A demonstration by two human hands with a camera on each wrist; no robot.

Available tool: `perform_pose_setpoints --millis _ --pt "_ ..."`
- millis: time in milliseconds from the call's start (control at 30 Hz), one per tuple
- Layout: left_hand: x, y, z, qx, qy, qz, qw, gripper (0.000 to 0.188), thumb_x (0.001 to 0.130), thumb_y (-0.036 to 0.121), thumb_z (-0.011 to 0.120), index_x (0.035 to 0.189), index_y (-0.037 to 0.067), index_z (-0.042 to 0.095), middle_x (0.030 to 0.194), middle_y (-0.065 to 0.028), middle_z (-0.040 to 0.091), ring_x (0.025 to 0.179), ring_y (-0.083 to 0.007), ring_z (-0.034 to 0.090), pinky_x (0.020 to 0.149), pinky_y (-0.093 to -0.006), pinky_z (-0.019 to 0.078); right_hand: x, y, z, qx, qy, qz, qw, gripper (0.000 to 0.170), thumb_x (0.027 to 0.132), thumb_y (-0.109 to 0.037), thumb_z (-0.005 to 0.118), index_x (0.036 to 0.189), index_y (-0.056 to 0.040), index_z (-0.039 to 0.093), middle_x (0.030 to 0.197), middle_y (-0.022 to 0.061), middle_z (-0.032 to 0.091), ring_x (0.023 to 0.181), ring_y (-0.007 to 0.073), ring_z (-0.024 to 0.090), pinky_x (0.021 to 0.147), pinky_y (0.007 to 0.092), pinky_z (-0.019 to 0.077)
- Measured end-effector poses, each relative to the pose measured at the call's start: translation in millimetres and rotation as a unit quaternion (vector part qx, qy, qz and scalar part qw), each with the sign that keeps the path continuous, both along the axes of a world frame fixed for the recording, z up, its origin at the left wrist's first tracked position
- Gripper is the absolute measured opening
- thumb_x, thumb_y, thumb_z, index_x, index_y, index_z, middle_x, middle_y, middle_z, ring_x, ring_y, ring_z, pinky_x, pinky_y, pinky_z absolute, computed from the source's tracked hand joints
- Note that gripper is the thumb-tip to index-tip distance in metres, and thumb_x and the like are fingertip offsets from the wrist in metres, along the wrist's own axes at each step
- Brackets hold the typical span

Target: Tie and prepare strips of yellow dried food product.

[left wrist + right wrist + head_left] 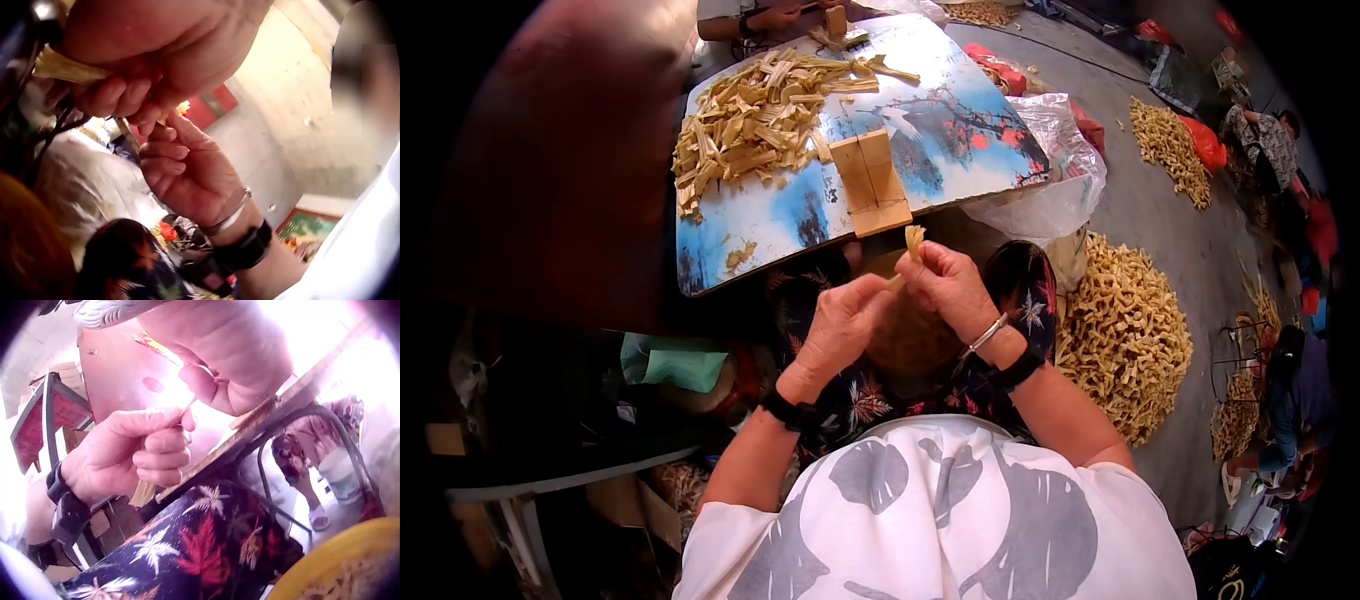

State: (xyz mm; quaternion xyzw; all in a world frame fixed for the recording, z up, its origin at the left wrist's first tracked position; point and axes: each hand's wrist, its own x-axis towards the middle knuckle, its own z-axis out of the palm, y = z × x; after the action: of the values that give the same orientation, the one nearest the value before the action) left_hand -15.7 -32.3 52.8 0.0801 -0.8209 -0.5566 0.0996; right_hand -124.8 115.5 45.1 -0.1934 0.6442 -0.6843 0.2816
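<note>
A pale yellow dried strip [914, 240] is held between both hands, over the lap and just off the table's front edge. My right hand [952, 290] pinches its upper part, the end poking up above the fingers. My left hand [840, 325] has its fingers curled round the lower part; in the right wrist view a flat tail of the strip [144, 494] sticks out below the left hand [134, 450]. A wooden block stand [870, 185] sits at the table edge just beyond the hands.
Loose dried strips [750, 120] are heaped on the painted table [840, 215]. Below the hands is a round container, its yellow rim [300, 556] showing in the right wrist view. A large pile of knotted pieces [1125, 340] lies on the right. Another person's hands [775, 18] are across the table.
</note>
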Motion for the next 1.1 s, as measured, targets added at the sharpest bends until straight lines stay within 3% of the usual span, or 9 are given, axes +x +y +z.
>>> perform_pose_setpoints --millis 100,267,400,500,733,833,967,1000,1100 --pt "-28 -29 20 -0.200 0.072 0.015 0.977 0.007 0.089 0.008 0.065 0.090 0.001 0.063 0.066 -0.0131 0.057 0.057 -0.0218 0.056 0.056 -0.0316 0.0460 -31 -13 15 -0.021 0.067 -0.027 0.997 0.025 0.097 -0.025 0.061 0.088 -0.0019 0.061 0.067 0.0002 0.059 0.057 0.0060 0.054 0.053 0.0258 0.0450" --pt "-83 -64 30 -0.309 0.157 0.071 0.935 0.009 0.088 0.009 0.065 0.087 0.001 0.059 0.073 -0.0207 0.059 0.068 -0.0389 0.060 0.058 -0.0399 0.0467 -68 -47 24 0.040 0.291 -0.109 0.950 0.019 0.095 -0.020 0.060 0.093 -0.0008 0.060 0.075 0.0151 0.064 0.065 0.0283 0.065 0.061 0.0376 0.0498" --pt "-113 -79 18 -0.340 0.195 0.102 0.914 0.008 0.089 0.009 0.062 0.086 0.002 0.058 0.073 -0.0194 0.059 0.068 -0.0384 0.060 0.059 -0.0408 0.0463 -97 -73 9 0.048 0.389 -0.163 0.905 0.017 0.092 -0.018 0.060 0.095 -0.0012 0.061 0.090 0.0201 0.065 0.085 0.0410 0.061 0.072 0.0463 0.0495" --pt "-124 -81 0 -0.273 0.168 0.099 0.942 0.008 0.089 0.009 0.062 0.086 0.003 0.057 0.073 -0.0197 0.058 0.068 -0.0392 0.058 0.059 -0.0413 0.0459 -105 -80 -1 0.120 0.434 -0.131 0.883 0.016 0.090 -0.017 0.061 0.096 -0.0021 0.061 0.090 0.0192 0.064 0.085 0.0397 0.062 0.074 0.0462 0.0502" --pt "-124 -83 -10 -0.335 0.189 0.138 0.913 0.004 0.089 0.008 0.062 0.087 0.005 0.059 0.069 -0.0181 0.055 0.061 -0.0342 0.056 0.057 -0.0385 0.0448 -111 -73 -10 0.192 0.480 -0.101 0.850 0.014 0.088 -0.019 0.062 0.095 -0.0068 0.063 0.090 0.0155 0.067 0.086 0.0371 0.064 0.075 0.0451 0.0524" --pt "-108 -77 5 -0.234 0.098 0.151 0.955 0.004 0.086 0.006 0.060 0.089 0.005 0.059 0.076 -0.0195 0.061 0.073 -0.0377 0.061 0.065 -0.0417 0.0489 -109 -56 7 0.193 0.397 -0.057 0.896 0.017 0.088 -0.021 0.062 0.095 -0.0057 0.064 0.085 0.0173 0.067 0.082 0.0365 0.065 0.074 0.0425 0.0525" --pt "-87 -58 16 0.147 0.054 0.096 0.983 0.011 0.092 0.013 0.065 0.101 0.006 0.062 0.072 0.0074 0.055 0.057 -0.0017 0.045 0.049 -0.0208 0.0354 -86 -30 30 0.140 0.317 0.028 0.937 0.021 0.091 -0.024 0.060 0.097 -0.0042 0.065 0.082 0.0182 0.067 0.077 0.0347 0.066 0.071 0.0405 0.0513" --pt "-81 -51 22 0.211 0.057 0.066 0.974 0.016 0.093 0.014 0.065 0.107 0.007 0.061 0.075 0.0104 0.053 0.056 0.0020 0.037 0.049 -0.0157 0.0274 -79 -27 31 0.123 0.315 0.040 0.940 0.022 0.092 -0.024 0.059 0.096 -0.0040 0.064 0.082 0.0183 0.067 0.077 0.0347 0.066 0.070 0.0405 0.0513" --pt "-69 -30 45 0.253 0.038 0.028 0.966 0.014 0.093 0.013 0.065 0.105 0.007 0.061 0.074 0.0099 0.052 0.055 0.0015 0.035 0.048 -0.0164 0.0269 -63 -25 31 0.126 0.347 0.071 0.927 0.024 0.095 -0.026 0.055 0.092 -0.0036 0.064 0.082 0.0190 0.066 0.078 0.0366 0.065 0.070 0.0419 0.0513"
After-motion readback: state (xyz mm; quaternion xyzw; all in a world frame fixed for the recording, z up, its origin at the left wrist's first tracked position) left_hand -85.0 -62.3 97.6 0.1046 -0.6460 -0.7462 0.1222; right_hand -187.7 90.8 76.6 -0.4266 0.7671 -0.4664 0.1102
